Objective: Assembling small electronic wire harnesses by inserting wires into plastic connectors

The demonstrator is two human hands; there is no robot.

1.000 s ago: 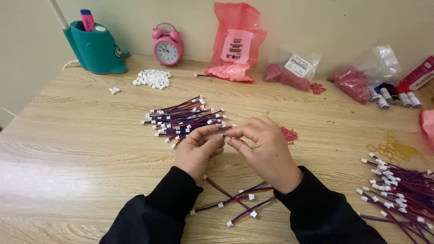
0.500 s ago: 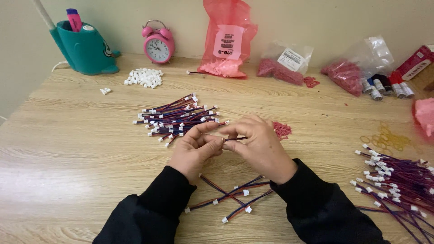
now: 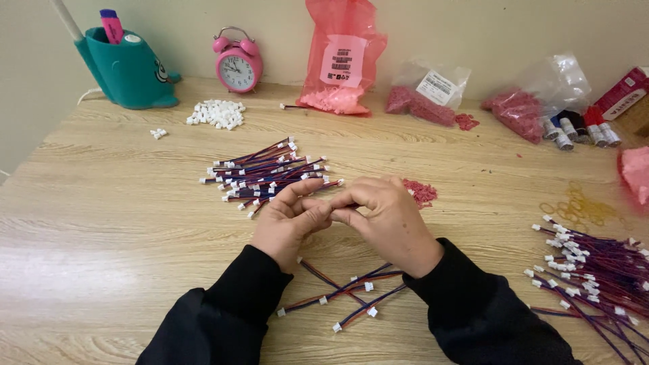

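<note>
Head view: left hand [image 3: 289, 223] and right hand [image 3: 385, 220], fingertips pinched together, grip contents hidden.

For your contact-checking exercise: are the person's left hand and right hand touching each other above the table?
Touching. The head view shows the left hand and right hand with fingertips pressed together, no gap visible, just in front of the wire bundle.

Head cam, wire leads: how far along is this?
Looks done: a stack of red-and-blue wire leads with white plugs beyond the hands. In hand: left hand and right hand pinch together over something too small to see. Left, apparently: a bigger lead pile at right, few loose leads near the sleeves.
</note>
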